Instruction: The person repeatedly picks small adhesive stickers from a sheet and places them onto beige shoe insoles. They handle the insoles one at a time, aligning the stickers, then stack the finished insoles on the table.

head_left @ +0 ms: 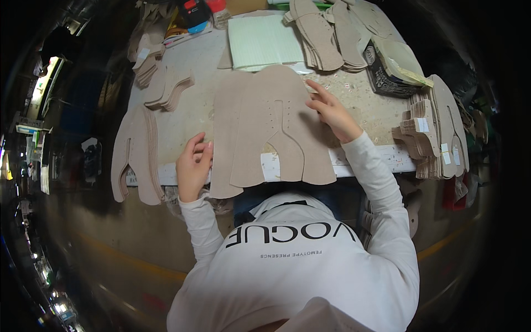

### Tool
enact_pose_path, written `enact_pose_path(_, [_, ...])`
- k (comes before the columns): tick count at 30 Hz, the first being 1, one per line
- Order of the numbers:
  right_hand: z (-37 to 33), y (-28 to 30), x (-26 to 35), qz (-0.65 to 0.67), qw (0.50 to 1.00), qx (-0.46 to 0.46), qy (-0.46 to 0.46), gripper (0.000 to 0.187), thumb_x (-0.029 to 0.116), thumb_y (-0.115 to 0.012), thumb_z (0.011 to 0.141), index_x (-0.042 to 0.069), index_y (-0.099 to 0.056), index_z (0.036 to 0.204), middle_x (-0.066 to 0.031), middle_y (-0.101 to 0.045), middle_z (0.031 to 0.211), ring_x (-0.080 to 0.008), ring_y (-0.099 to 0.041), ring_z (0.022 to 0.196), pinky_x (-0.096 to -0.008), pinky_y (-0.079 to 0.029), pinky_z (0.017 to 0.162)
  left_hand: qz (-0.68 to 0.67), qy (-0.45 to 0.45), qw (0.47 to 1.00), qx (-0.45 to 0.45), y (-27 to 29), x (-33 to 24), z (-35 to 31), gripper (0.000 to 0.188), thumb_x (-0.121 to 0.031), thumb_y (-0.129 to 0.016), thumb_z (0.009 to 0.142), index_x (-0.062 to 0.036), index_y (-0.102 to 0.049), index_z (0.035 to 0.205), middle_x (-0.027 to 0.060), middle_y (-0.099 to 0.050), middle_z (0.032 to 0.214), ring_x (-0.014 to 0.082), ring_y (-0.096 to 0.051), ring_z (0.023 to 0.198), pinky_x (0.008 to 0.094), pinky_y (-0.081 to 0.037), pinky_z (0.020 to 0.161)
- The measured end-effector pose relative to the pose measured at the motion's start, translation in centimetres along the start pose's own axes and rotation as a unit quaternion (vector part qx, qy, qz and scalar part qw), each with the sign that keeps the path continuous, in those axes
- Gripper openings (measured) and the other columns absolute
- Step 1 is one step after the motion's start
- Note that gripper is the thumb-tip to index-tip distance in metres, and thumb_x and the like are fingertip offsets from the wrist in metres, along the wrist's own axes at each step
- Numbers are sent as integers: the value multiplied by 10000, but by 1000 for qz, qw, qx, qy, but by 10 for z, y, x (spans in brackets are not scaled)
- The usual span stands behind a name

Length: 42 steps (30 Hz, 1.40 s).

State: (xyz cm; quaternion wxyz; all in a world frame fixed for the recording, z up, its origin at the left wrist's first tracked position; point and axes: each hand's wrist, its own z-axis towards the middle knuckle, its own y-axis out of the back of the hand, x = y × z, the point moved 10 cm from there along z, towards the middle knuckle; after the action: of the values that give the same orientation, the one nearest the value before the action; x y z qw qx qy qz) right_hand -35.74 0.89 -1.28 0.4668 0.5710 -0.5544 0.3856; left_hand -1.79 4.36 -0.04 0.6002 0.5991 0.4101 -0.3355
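In front of me at the table's near edge lie overlapping beige shoe-upper pieces [251, 113], flat and U-shaped, with small punched holes beside the middle slit. Their legs reach over the near edge. My left hand [193, 166] is beside their left edge, fingers loosely bent and apart, holding nothing that shows. At their right edge is my right hand [334, 113], fingers spread, the fingertips close to the upper right curve. Whether those fingertips touch the material, I cannot tell.
Stacks of similar cut pieces stand left [144, 149] and right [423, 133], with more at the back [318, 39]. A pale green sheet [265, 41] lies beyond the work. A black box [387, 69] stands back right; a red-lidded jar [219, 14] is far back.
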Motion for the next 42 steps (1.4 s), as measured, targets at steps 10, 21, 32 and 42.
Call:
enact_pose_path(10, [-44,-2,1,-229,939,10,255,478,-9,-636,803,64,-585,1272,-77,-594,1066,-179,-545,730,-268,-463,689,264,-218,938,-52,-61,-49,-16,325,-281,-809,732,-50,-625,867,101,-571,849,268,-608,776,382,-485,718])
enact_pose_path(21, [-23,-59,8,-168,957,83,222,484,11,-645,801,63,-583,1278,-98,-597,1060,-189,-533,731,-292,-464,697,137,-31,990,-22,-4,-7,-21,411,-237,-794,765,-56,-595,1075,51,-625,644,181,-616,530,305,-472,524])
enact_pose_path(32, [-35,-62,28,-335,885,40,321,396,43,-653,811,31,-607,1204,-157,-526,1097,-327,-548,994,-383,-474,873,311,-174,934,-32,-8,-49,-16,394,-265,-793,743,-52,-638,1035,76,-628,825,221,-647,724,356,-508,652])
enact_pose_path(42, [-44,-49,71,-328,842,-28,427,329,96,-670,838,63,-641,1164,-135,-552,1105,-314,-516,1054,-384,-452,913,292,-150,944,-42,-60,-89,198,399,-495,-665,825,-103,-710,881,116,-716,898,283,-687,836,384,-528,758])
